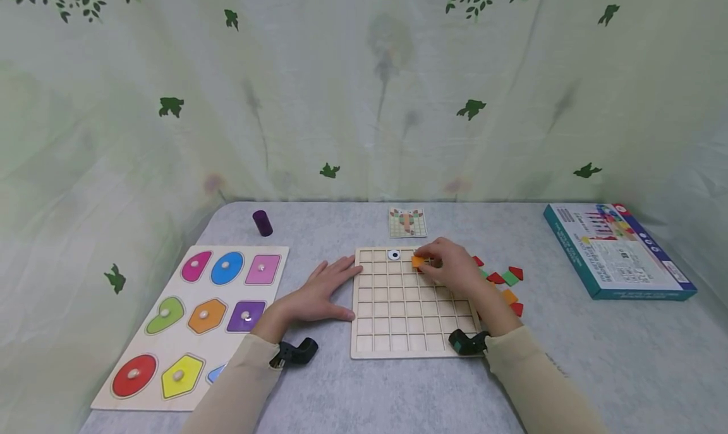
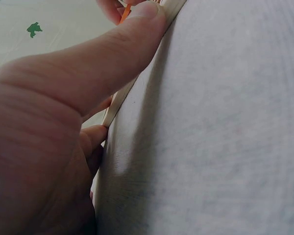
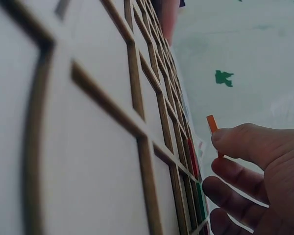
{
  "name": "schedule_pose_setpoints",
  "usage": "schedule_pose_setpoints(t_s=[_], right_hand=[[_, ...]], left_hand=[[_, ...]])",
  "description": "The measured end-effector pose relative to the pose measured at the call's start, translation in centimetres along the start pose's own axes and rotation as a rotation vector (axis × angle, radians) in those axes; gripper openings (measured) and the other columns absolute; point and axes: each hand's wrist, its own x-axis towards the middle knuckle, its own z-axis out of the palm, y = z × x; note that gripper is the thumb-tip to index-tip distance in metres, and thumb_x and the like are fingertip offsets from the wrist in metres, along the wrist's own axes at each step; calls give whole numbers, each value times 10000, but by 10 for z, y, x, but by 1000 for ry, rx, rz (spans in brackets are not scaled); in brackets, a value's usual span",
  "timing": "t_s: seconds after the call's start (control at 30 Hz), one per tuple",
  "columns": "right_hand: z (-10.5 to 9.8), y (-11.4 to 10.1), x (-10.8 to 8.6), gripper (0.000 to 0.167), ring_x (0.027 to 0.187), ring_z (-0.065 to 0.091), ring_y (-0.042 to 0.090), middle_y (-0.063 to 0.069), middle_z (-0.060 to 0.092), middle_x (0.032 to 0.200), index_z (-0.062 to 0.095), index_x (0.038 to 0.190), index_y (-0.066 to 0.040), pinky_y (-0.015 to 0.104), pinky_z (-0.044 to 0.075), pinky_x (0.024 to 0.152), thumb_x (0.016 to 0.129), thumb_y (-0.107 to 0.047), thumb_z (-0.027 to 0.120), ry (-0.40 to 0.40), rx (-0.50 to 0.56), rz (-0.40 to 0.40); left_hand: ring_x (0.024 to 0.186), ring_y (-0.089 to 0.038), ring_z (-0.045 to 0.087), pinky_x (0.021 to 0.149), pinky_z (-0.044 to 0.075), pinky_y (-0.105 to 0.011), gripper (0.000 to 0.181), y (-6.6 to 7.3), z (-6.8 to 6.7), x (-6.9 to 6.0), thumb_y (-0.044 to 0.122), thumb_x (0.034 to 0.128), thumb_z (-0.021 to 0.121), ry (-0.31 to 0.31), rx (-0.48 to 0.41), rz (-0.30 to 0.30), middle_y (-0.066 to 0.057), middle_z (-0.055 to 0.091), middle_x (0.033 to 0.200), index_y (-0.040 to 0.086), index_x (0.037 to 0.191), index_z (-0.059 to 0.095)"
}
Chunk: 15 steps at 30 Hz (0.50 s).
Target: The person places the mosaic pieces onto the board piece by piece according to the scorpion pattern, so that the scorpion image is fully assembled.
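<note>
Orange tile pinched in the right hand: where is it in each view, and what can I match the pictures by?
Head: orange tile right of centre, below mid-height, over the far part of the board.
Left wrist: orange tile a sliver at the top, left of centre, beside the thumb of the left hand.
Right wrist: orange tile edge-on, right of centre, in the right hand.
Shared landmark: the board.

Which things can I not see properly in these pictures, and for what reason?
Orange tile, full shape, head view: right hand covers part.
Grid board, some cells, head view: behind the same hand.
Board's top face, left wrist view: mostly hidden by the left hand and low angle.
Blue puzzle piece, head view: left sleeve covers part.
Box, small print, head view: too small.
</note>
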Motion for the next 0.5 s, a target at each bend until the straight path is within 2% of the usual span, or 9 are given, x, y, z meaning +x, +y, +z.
schedule_pose_setpoints(t_s=[0.17, 0.5], right_hand=[[4, -3, 0, 267, 862, 546, 171, 23, 652, 1070, 712, 1172, -163, 295, 474, 752, 925, -265, 716, -1, -13, 21], [10, -2, -2, 201, 804, 522, 148, -5, 640, 1001, 708, 1087, -184, 282, 433, 702, 912, -281, 730, 14, -79, 20]], left_hand=[[1566, -338, 125, 1257, 8, -584, 954, 1, 0, 0, 442, 807, 803, 7, -7, 1, -120, 155, 1687, 130, 1569, 321], [1564, -344, 128, 1255, 13, -592, 953, 1, 0, -1, 437, 806, 804, 9, -11, 7, -122, 159, 1686, 128, 1569, 322]])
